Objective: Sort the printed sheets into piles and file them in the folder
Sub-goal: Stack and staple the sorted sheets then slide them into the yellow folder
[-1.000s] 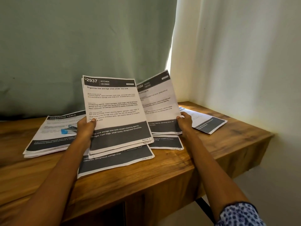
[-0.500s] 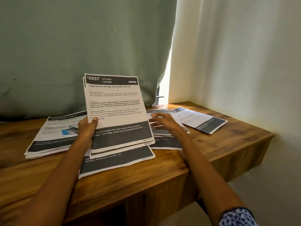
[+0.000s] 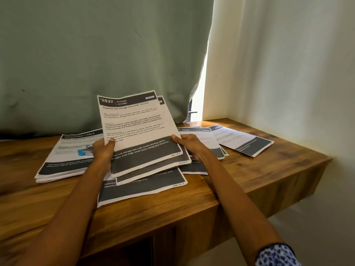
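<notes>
A fanned sheaf of sheets [image 3: 138, 131], long axis tilted upward, was pinched between left hand [image 3: 102, 150] and right hand [image 3: 189, 145], piles flanking both.

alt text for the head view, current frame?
Both hands, left hand and right hand, hold up printed sheets headed "2937 KITCHEN" above a wooden desk. Other sheet piles lie there.

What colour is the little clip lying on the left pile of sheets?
Blue, with a silvery metal part; the clip shows in the head view, beside the left hand.
</notes>
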